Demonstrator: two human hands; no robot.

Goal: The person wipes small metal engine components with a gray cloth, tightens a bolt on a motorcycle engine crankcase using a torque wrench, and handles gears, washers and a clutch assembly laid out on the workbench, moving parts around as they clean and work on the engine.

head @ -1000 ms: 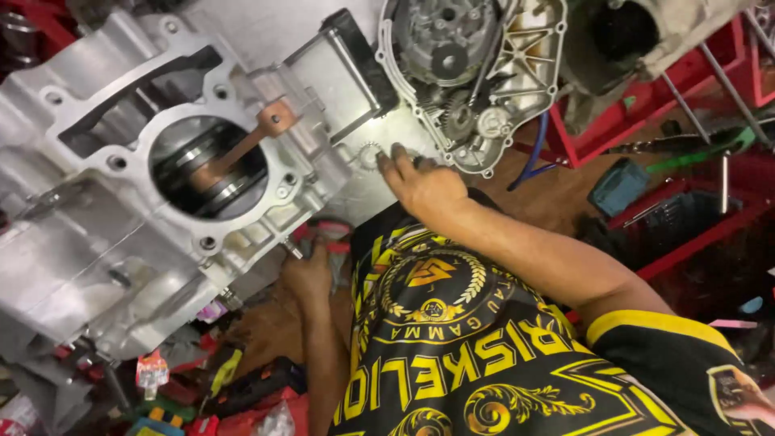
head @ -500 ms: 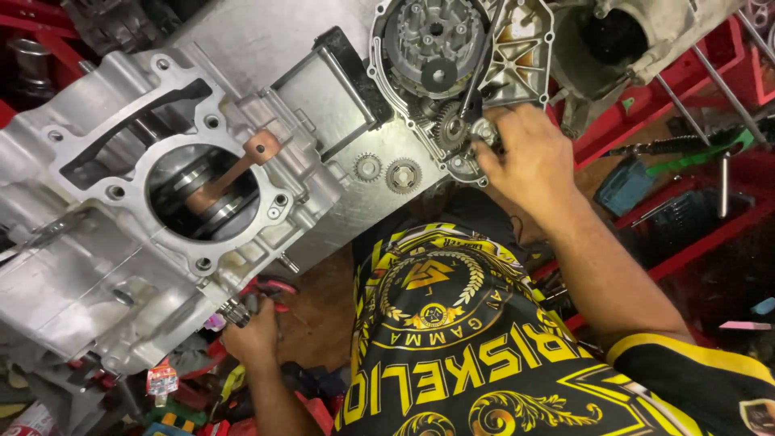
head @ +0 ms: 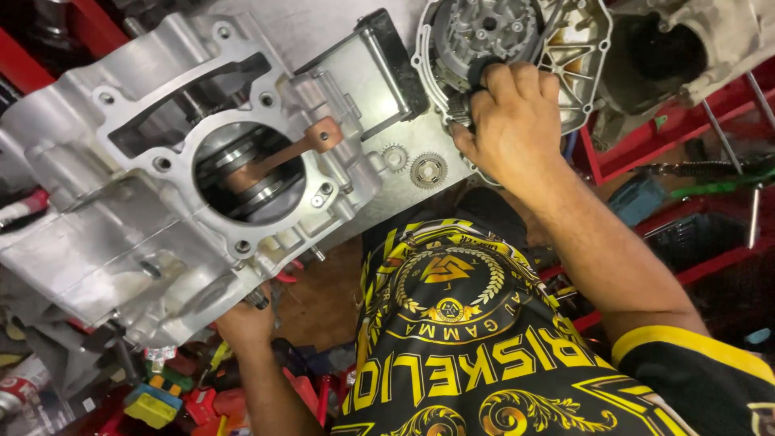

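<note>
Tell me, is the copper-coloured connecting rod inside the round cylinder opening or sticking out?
Sticking out: the copper-coloured connecting rod rises from the round cylinder opening, its small end past the rim.

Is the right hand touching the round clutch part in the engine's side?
Touching. The head view shows the right hand with its fingers laid over the round clutch part, no gap visible.

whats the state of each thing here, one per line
engine crankcase: cylinder bore open, no cylinder fitted
connecting rod: bare, sticking up through the bore
clutch side: uncovered, gears exposed
two small gears: lying loose on the case
right hand: gripping a dark part at the clutch
left hand: under the case's lower edge
</note>
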